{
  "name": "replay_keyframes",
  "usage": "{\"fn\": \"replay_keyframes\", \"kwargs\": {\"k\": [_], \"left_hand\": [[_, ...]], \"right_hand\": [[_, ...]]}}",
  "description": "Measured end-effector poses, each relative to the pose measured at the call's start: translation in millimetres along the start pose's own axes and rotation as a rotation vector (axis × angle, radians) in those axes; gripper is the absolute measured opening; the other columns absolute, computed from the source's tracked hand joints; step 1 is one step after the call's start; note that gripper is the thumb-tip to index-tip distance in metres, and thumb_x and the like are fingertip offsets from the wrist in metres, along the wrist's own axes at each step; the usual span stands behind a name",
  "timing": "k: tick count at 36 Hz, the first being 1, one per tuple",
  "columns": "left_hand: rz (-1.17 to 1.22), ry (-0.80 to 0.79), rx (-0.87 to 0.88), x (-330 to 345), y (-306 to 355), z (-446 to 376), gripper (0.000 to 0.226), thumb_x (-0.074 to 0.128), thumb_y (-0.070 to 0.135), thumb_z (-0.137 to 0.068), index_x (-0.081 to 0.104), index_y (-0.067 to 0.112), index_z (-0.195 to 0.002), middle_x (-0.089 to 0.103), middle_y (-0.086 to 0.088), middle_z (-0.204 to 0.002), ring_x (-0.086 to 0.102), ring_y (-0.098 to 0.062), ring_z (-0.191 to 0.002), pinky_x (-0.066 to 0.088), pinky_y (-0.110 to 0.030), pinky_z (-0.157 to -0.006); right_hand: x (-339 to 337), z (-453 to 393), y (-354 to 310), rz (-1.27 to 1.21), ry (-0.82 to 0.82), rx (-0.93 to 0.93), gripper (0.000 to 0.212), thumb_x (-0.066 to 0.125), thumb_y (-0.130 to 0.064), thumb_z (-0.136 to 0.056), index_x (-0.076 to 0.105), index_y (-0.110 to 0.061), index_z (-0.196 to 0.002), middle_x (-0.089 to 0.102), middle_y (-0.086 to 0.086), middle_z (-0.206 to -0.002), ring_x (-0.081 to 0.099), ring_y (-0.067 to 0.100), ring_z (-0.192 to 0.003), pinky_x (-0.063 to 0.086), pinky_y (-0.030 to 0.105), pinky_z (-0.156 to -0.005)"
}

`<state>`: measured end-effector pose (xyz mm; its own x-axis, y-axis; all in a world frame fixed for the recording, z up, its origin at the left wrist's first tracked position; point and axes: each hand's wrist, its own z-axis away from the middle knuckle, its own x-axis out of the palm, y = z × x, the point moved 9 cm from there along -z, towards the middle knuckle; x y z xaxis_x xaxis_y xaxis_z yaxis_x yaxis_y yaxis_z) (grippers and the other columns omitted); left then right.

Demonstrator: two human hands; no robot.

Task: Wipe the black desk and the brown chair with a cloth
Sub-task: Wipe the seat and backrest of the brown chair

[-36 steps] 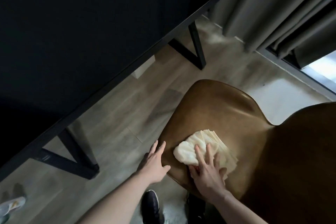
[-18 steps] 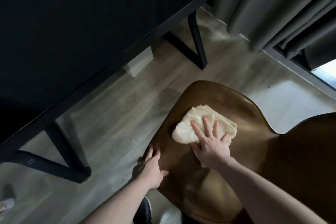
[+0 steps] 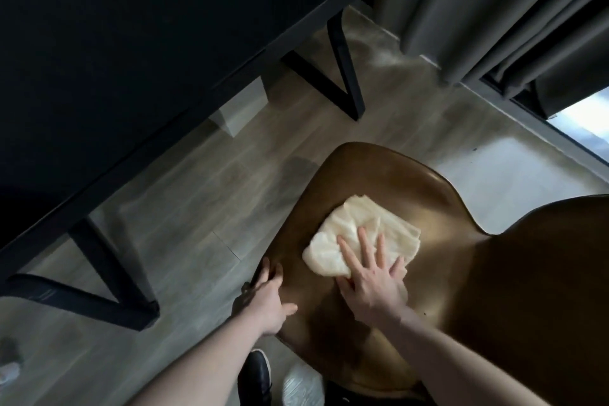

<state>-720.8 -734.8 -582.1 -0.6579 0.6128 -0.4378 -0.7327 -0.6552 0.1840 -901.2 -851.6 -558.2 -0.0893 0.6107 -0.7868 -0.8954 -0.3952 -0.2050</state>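
The brown chair [image 3: 379, 181] stands at the lower right, its glossy seat facing me and its back rising at the far right. A cream cloth [image 3: 359, 231], crumpled and folded, lies on the middle of the seat. My right hand [image 3: 372, 277] presses flat on the cloth's near part with fingers spread and straight. My left hand [image 3: 268, 298] rests on the seat's left edge, its fingers over the rim and its thumb on the seat top. The black desk [image 3: 131, 43] fills the upper left, its top dark and bare.
The desk's black V-shaped legs [image 3: 346, 76] stand on the grey wood floor behind the chair and at the lower left. Grey curtains [image 3: 494, 10] hang at the upper right beside a bright window strip. A black shoe [image 3: 257, 376] shows under my left arm.
My right hand has pushed the cloth from the seat's near left part up toward its middle. My left hand has settled onto the seat's left edge.
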Motion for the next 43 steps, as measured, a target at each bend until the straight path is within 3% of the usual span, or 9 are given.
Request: {"fn": "replay_keyframes", "kwargs": {"k": [3, 8, 14, 17, 22, 29, 34, 39, 43], "left_hand": [[-0.037, -0.052, -0.011, -1.1, 2.7, 3.5, 0.089, 0.059, 0.046, -0.099, -0.002, 0.030, -0.162, -0.026, 0.006, -0.166, 0.019, -0.039, -0.152, 0.024, -0.043, -0.121], [-0.119, -0.103, -0.036, -5.1, -3.1, -1.5, 0.097, 0.060, 0.051, -0.095, -0.008, 0.029, -0.161, -0.029, 0.002, -0.165, 0.028, -0.034, -0.150, 0.030, -0.045, -0.119], [-0.188, -0.109, -0.038, -6.1, 1.1, -2.0, 0.096, 0.057, 0.049, -0.098, -0.011, 0.027, -0.161, -0.030, 0.000, -0.165, 0.027, -0.036, -0.150, 0.029, -0.045, -0.120], [-0.185, -0.099, -0.035, -6.8, -0.7, -8.3, 0.095, 0.057, 0.049, -0.098, -0.011, 0.027, -0.161, -0.030, 0.000, -0.165, 0.022, -0.035, -0.152, 0.027, -0.046, -0.121], [-0.207, -0.086, -0.021, -2.1, -3.6, -16.5, 0.093, 0.057, 0.051, -0.098, -0.008, 0.030, -0.161, -0.028, 0.003, -0.165, 0.023, -0.033, -0.152, 0.028, -0.047, -0.121], [-0.225, -0.093, -0.018, -2.2, -3.8, -17.6, 0.093, 0.058, 0.049, -0.098, -0.008, 0.031, -0.161, -0.027, 0.003, -0.166, 0.016, -0.034, -0.154, 0.026, -0.049, -0.122], [-0.258, -0.081, -0.049, 2.4, -1.3, -10.8, 0.091, 0.055, 0.050, -0.099, -0.010, 0.034, -0.161, -0.029, 0.007, -0.164, 0.027, -0.031, -0.151, 0.035, -0.043, -0.117], [-0.258, -0.087, -0.061, 0.2, 1.5, -8.3, 0.090, 0.054, 0.049, -0.100, -0.011, 0.033, -0.161, -0.030, 0.006, -0.164, 0.029, -0.030, -0.151, 0.035, -0.042, -0.117], [-0.270, -0.104, -0.067, 0.5, 0.5, -8.3, 0.092, 0.053, 0.050, -0.100, -0.013, 0.032, -0.160, -0.031, 0.004, -0.163, 0.028, -0.032, -0.151, 0.032, -0.043, -0.119]], "right_hand": [[30.7, 49.1, -2.4, -0.040, -0.010, 0.009, 0.073, 0.034, -0.058, -0.095, -0.005, -0.053, -0.156, -0.024, -0.005, -0.166, -0.021, 0.038, -0.152, 0.008, 0.076, -0.113], [57.3, 84.8, 1.4, -0.068, -0.101, 0.052, 0.070, 0.030, -0.057, -0.101, -0.020, -0.058, -0.150, -0.043, -0.012, -0.157, -0.036, 0.034, -0.147, -0.001, 0.069, -0.119], [39.4, 56.2, 3.3, -0.006, -0.107, 0.035, 0.073, 0.033, -0.060, -0.096, -0.009, -0.052, -0.156, -0.030, -0.004, -0.165, -0.019, 0.044, -0.152, 0.005, 0.073, -0.112], [18.1, 32.0, 7.8, 0.081, -0.018, -0.012, 0.075, 0.041, -0.060, -0.090, 0.011, -0.049, -0.158, -0.006, 0.003, -0.171, 0.007, 0.051, -0.152, 0.018, 0.078, -0.104], [-24.7, -28.2, 18.2, 0.125, 0.059, -0.062, 0.076, 0.033, -0.068, -0.095, -0.014, -0.053, -0.153, -0.022, -0.001, -0.168, -0.015, 0.044, -0.153, 0.005, 0.077, -0.112], [-59.3, -65.8, 28.7, 0.058, 0.100, -0.044, 0.074, 0.037, -0.067, -0.095, -0.002, -0.053, -0.156, -0.021, -0.002, -0.168, -0.017, 0.043, -0.153, -0.001, 0.078, -0.111], [-55.7, -41.6, 61.5, 0.128, 0.058, -0.057, 0.074, 0.039, -0.062, -0.096, -0.002, -0.051, -0.157, -0.016, -0.003, -0.169, -0.012, 0.038, -0.155, 0.007, 0.073, -0.116], [-55.9, -3.9, 117.0, 0.166, 0.083, 0.100, 0.074, 0.026, -0.068, -0.086, 0.011, -0.052, -0.157, 0.002, -0.002, -0.171, 0.008, 0.037, -0.156, 0.024, 0.065, -0.112], [-36.6, 20.0, 133.6, 0.108, 0.030, 0.219, 0.069, 0.034, -0.062, -0.098, 0.000, -0.051, -0.157, -0.011, -0.004, -0.170, -0.008, 0.034, -0.155, 0.009, 0.061, -0.120]]}}
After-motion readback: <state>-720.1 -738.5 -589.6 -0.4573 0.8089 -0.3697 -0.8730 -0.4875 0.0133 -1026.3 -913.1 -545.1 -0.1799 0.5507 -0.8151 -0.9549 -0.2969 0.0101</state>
